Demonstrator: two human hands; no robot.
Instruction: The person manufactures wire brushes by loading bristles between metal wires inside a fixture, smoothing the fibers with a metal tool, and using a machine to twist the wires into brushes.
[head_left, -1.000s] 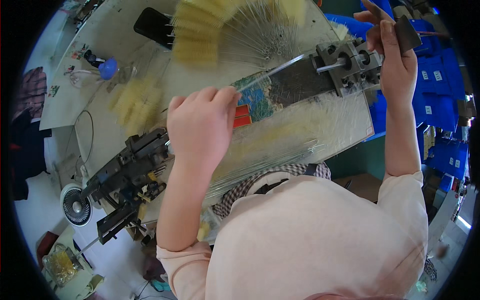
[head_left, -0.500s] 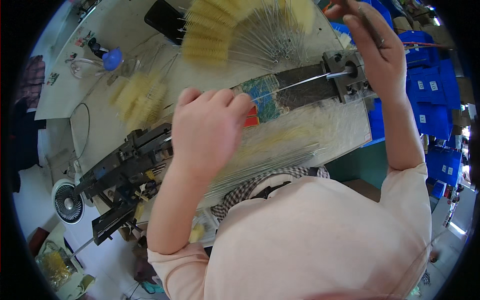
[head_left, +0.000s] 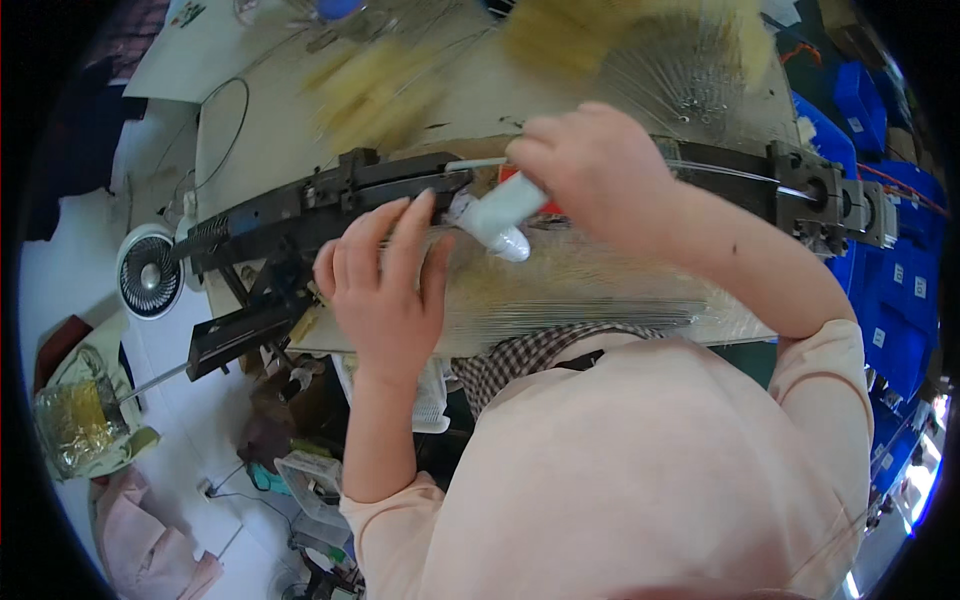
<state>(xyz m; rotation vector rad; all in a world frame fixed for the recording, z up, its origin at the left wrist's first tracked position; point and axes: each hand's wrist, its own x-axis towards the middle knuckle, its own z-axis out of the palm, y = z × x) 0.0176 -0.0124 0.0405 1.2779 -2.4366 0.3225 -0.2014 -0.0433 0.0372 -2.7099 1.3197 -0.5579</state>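
the right hand (head_left: 600, 170) is curled closed around a small white tube (head_left: 497, 220), its nozzle end pointing down and left, poking out below the knuckles. the tube sits just over the long black metal fixture (head_left: 330, 200) that runs across the bench (head_left: 250, 130), near the middle of its length. the left hand (head_left: 385, 285) lies open and flat, fingers spread and pointing up, pressing on a bed of thin pale wires (head_left: 580, 295) right beside the tube's tip; its fingertips reach the lower edge of the fixture. the wires lie in a flat layer along the bench's near edge, under both forearms. at the fixture's right end is a grey metal block (head_left: 835, 200) with a thin rod running into it. beyond the fixture, blurred yellow-tipped wire bundles (head_left: 640, 50) fan out. blue bins (head_left: 895, 320) stand at the right, and a small white fan (head_left: 150, 272) sits below the bench's left end.
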